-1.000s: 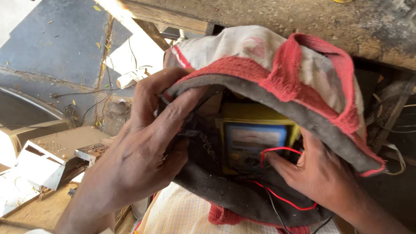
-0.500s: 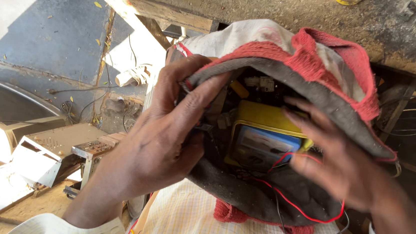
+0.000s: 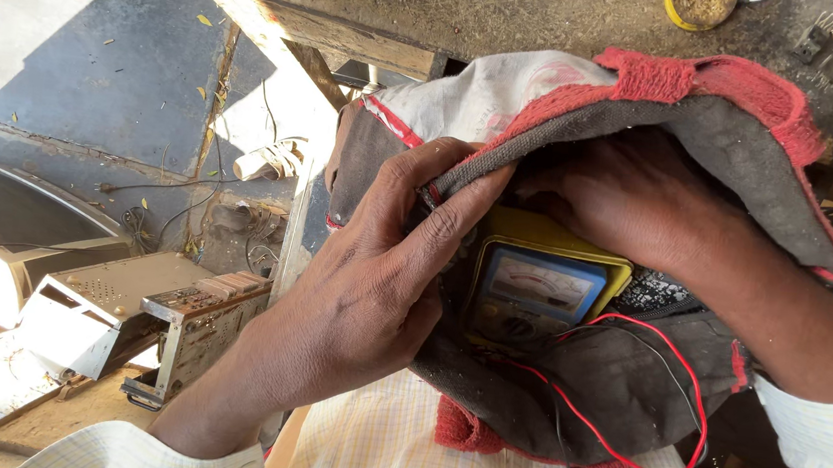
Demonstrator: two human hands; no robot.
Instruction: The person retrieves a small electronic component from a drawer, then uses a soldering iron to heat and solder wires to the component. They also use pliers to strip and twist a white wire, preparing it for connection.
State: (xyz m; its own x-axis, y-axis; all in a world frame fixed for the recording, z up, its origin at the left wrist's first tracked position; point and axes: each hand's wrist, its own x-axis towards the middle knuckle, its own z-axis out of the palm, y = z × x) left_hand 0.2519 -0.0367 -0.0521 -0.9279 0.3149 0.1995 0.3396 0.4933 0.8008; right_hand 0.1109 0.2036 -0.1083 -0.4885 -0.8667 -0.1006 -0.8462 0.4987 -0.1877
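Observation:
A grey cloth bag (image 3: 625,373) with red trim lies open on my lap. My left hand (image 3: 372,280) grips its near rim and holds the mouth open. My right hand (image 3: 631,198) reaches deep inside the bag, above a yellow analogue multimeter (image 3: 538,285) with a blue-framed dial. Whether the right fingers hold anything is hidden by the bag's flap. A thin red wire (image 3: 653,405) and a black wire trail over the bag's front.
A dirty workbench edge (image 3: 476,18) runs across the top, with a small yellow tin (image 3: 700,6) on it. Old metal electronic chassis (image 3: 129,304) sit on the floor at lower left, beside loose cables (image 3: 262,160).
My right hand has moved from the front of the bag up and deeper inside it. The left hand shifted its hold on the rim and opened the bag wider.

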